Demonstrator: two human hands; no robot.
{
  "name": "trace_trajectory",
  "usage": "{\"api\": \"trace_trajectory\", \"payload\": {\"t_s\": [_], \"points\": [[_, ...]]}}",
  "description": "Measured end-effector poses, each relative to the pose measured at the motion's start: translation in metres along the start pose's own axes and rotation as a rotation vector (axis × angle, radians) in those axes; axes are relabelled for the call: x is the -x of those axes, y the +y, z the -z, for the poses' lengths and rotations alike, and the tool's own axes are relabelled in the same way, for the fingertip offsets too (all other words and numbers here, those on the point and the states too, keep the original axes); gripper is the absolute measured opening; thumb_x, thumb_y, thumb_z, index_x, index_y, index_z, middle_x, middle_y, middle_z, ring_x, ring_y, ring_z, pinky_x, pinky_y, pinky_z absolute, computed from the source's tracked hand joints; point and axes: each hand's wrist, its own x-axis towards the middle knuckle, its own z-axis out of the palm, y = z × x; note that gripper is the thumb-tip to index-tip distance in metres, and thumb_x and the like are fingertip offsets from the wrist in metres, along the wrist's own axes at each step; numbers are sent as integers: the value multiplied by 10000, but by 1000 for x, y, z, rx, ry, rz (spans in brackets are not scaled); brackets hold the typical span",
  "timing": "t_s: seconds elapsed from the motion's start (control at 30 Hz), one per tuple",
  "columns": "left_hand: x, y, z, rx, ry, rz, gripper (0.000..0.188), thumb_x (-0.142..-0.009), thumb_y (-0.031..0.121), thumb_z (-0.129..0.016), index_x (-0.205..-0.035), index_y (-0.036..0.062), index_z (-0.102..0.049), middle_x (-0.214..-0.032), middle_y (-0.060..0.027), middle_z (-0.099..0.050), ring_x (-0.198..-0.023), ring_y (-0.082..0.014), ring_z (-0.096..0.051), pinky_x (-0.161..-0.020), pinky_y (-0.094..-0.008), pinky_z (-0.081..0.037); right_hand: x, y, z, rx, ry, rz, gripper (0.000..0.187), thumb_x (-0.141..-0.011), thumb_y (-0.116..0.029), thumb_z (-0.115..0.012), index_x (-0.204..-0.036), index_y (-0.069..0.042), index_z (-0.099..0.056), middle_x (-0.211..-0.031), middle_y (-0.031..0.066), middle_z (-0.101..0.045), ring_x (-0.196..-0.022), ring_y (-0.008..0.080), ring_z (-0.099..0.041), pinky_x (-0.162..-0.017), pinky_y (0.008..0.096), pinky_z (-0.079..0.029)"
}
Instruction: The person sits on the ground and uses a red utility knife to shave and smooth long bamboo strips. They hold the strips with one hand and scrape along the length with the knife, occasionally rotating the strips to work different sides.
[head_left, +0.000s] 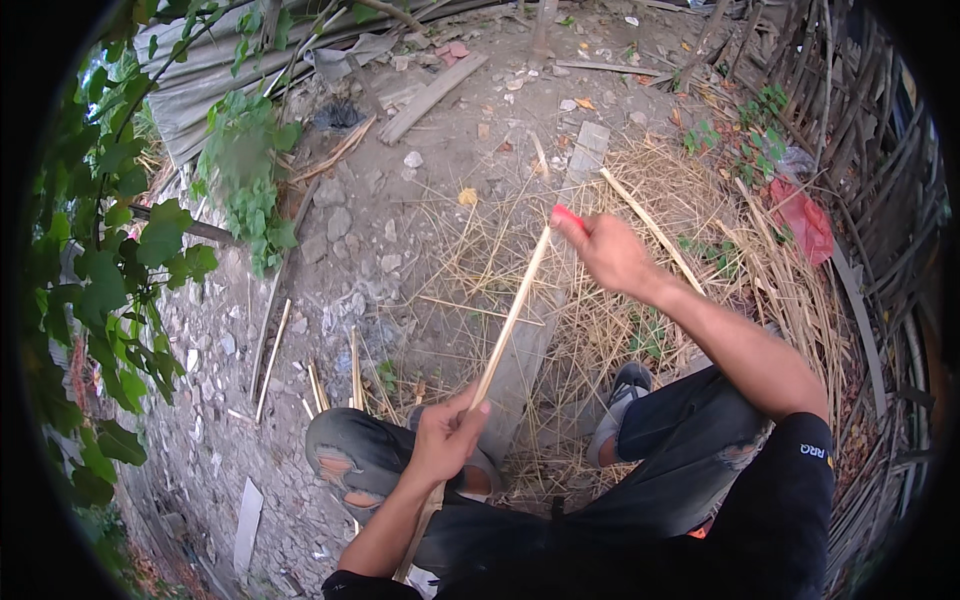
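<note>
My left hand [447, 438] is closed around the lower part of a long pale bamboo strip [517, 305], near my left knee. The strip slants up and to the right, away from me. At its far end my right hand [612, 252] grips a red handle [568, 215]. The rest of that tool is hidden or too small to make out. The red handle lies right by the strip's tip; I cannot tell whether they touch.
Loose bamboo shavings [640, 190] cover the ground ahead and to the right. A grey board [525, 350] lies between my feet. More bamboo strips [355, 370] stand by my left knee. Leafy vines [120, 290] hang at left; a stick fence [880, 170] and red plastic bag [803, 222] are at right.
</note>
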Motion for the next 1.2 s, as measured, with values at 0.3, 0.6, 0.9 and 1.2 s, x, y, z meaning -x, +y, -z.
{"api": "trace_trajectory", "payload": {"t_s": [0.3,0.6,0.9,1.2], "points": [[-10,4,4,0,103,-39,405,-1080,282,-552,-1379,21,-634,-629,51,-483,-514,-25,-431,-468,-217,-346,33,6,8,-9,28,285,752,-1032,-617,-475,-695,31,-653,-535,155,-555,-529,304,-563,-614,462,-482],[-12,8,-2,-67,180,-118,418,-1036,213,-648,-1408,27,-610,-704,94,-523,-597,13,-420,-526,-191,-321,83,-42,-49,224,-360,429,672,-1037,-563,-474,-876,50,-697,-704,274,-661,-752,455,-706,-733,556,-549],[12,-2,2,-88,172,-120,358,-1001,121,-691,-1321,-36,-659,-867,56,-641,-735,-2,-503,-619,-175,-402,-10,40,19,25,188,120,764,-1048,-617,-433,-706,36,-631,-505,162,-522,-500,284,-576,-587,473,-491],[-8,5,-5,-41,189,-152,376,-999,111,-687,-1345,-30,-642,-980,27,-688,-858,-10,-559,-747,-184,-470,91,-34,-55,178,-371,437,637,-1021,-590,-492,-916,-17,-750,-692,236,-664,-716,447,-683,-704,538,-544]]}}
